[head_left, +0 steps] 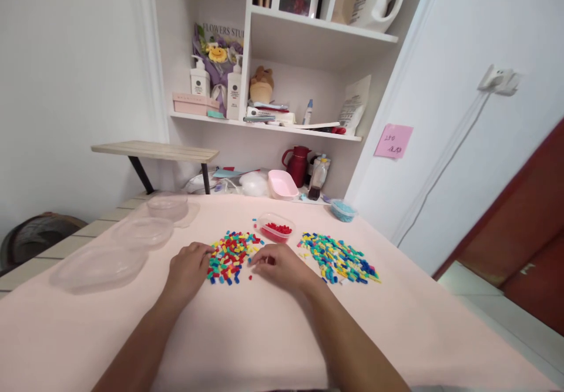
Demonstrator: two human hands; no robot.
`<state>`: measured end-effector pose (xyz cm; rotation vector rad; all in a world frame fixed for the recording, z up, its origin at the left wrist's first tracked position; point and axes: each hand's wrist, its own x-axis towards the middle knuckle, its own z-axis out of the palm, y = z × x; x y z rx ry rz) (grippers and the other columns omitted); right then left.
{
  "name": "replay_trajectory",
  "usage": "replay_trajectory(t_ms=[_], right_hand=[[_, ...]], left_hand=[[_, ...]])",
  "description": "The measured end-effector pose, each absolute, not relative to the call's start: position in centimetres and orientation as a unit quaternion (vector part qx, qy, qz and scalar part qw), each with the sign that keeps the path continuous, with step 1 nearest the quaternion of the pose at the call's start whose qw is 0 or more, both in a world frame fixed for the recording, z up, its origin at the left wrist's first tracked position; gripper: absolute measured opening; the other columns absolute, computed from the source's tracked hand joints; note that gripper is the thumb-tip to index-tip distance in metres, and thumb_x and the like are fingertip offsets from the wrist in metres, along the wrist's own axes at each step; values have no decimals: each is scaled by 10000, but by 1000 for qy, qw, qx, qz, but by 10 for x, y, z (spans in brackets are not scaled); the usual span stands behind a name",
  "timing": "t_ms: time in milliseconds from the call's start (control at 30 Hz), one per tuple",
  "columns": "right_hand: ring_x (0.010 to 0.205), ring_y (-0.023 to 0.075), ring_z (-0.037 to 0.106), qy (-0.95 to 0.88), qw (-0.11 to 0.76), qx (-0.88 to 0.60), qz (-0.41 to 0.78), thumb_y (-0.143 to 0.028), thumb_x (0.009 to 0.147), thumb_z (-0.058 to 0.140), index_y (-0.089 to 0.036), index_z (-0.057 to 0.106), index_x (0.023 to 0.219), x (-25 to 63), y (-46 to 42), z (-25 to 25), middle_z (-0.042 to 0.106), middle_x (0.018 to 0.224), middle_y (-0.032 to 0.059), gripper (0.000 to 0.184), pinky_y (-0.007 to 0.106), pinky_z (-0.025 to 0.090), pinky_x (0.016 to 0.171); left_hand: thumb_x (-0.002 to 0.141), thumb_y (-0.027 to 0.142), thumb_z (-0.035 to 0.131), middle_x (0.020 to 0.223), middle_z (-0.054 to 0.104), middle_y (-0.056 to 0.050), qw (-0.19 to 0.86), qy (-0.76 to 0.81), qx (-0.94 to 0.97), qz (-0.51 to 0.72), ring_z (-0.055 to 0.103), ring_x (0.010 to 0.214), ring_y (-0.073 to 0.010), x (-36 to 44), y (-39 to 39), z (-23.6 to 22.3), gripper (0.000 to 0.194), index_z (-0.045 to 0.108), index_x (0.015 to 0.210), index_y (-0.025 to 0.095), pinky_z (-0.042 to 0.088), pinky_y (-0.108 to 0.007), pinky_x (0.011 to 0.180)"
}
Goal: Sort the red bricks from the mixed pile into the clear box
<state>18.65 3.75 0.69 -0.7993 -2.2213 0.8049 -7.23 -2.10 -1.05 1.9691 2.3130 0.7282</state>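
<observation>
A mixed pile of small red, yellow, blue and green plastic pieces [230,255] lies between my hands on the pink tabletop. My left hand [189,270] rests at the pile's left edge, its fingers loosely stretched toward the pieces and holding nothing I can see. From the right, my right hand [282,267] reaches to the pile, fingers bent but apart, fingertips close to the pieces. One red piece [250,277] lies by itself below those fingertips. Just behind the right hand stands a clear tub [275,238] with red pieces in it.
A second pile of mostly blue, green and yellow pieces [339,258] spreads out on the right. Clear tubs [99,267] line the left side; a tub of light blue pieces [343,210] stands at back right. Behind are a pink tray [282,184] and a red jug [297,166].
</observation>
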Motion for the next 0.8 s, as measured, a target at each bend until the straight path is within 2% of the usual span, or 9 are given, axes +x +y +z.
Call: replay_trajectory(t_ms=[233, 367, 433, 500, 600, 700, 767, 800], right_hand=[[631, 120, 598, -875, 252, -296, 289, -160, 780, 657, -253, 795, 925, 179, 32, 1, 706, 752, -18, 221, 209, 436, 619], [731, 132, 628, -899, 239, -271, 249, -93, 749, 619, -244, 776, 830, 175, 29, 1, 725, 806, -16, 232, 215, 445, 691], [711, 128, 627, -891, 242, -285, 257, -97, 740, 611, -231, 750, 787, 173, 29, 1, 715, 770, -23, 198, 208, 440, 667], [626, 118, 603, -859, 279, -316, 291, -143, 759, 609, -222, 727, 797, 172, 31, 2, 675, 686, -34, 147, 197, 431, 597], [536, 119, 573, -757, 427, -365, 334, -256, 830, 565, -209, 697, 890, 177, 41, 6, 632, 654, -31, 153, 209, 441, 528], [580, 129, 600, -661, 556, -391, 317, -358, 849, 566, -204, 657, 1104, 189, 53, 12, 691, 878, 22, 312, 239, 477, 544], [628, 134, 618, -636, 590, -397, 299, -386, 839, 582, -203, 623, 1203, 199, 59, 15, 689, 1005, 51, 409, 255, 496, 584], [632, 136, 621, -629, 597, -401, 295, -394, 843, 575, -199, 621, 1212, 204, 61, 14, 685, 1005, 53, 420, 262, 499, 596]], left_hand=[[922, 235, 394, 1180, 704, -35, 10, 744, 628, 227, 606, 1096, -217, -71, -21, -11, 345, 712, 1051, 264, 437, -364, 946], [934, 251, 379, 1198, 700, -26, 11, 744, 631, 220, 601, 1128, -218, -73, -20, -13, 356, 706, 1073, 274, 437, -361, 962], [935, 243, 372, 1193, 702, -27, 10, 743, 632, 220, 603, 1129, -218, -74, -19, -13, 362, 705, 1071, 270, 439, -362, 969], [931, 234, 369, 1188, 704, -32, 10, 743, 631, 220, 612, 1116, -222, -76, -18, -14, 363, 708, 1059, 264, 449, -367, 961], [932, 239, 372, 1184, 707, -28, 7, 739, 635, 225, 620, 1108, -222, -77, -17, -15, 362, 708, 1062, 272, 454, -370, 956], [933, 242, 376, 1186, 709, -27, 5, 739, 635, 226, 623, 1112, -222, -77, -16, -16, 359, 710, 1060, 273, 456, -367, 950], [934, 241, 372, 1192, 708, -27, 5, 740, 634, 224, 621, 1116, -222, -77, -16, -15, 362, 711, 1058, 272, 456, -366, 949], [936, 241, 368, 1196, 707, -27, 5, 741, 633, 223, 620, 1119, -222, -77, -16, -15, 366, 711, 1061, 270, 455, -366, 951]])
